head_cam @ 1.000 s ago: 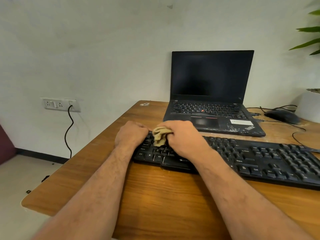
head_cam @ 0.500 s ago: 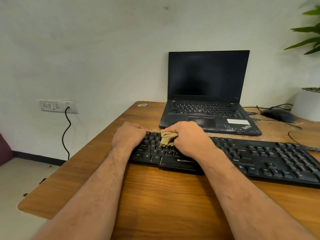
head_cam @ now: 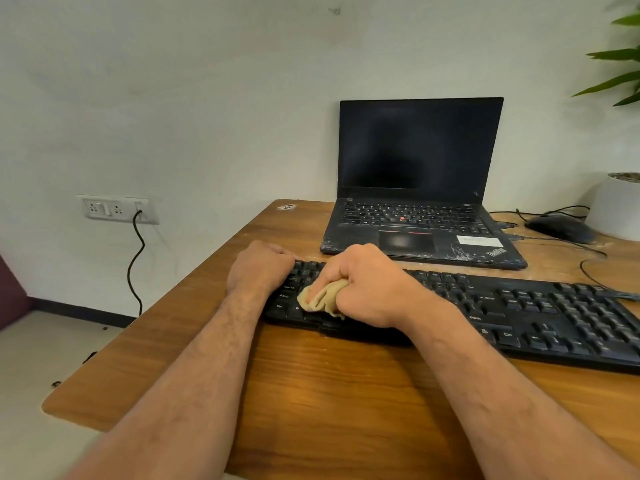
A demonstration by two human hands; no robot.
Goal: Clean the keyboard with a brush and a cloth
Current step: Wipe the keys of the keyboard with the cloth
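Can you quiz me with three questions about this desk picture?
1. Which hand squeezes the tan cloth?
2. True or false: the laptop screen is dark.
3. The left hand rests on the keyboard's: A) left end B) right end C) middle

Key: 1. the right hand. 2. true. 3. A.

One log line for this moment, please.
step: wiping | right hand: grips cloth on keyboard left end | left hand: fist, steadying keyboard | brush: unseen
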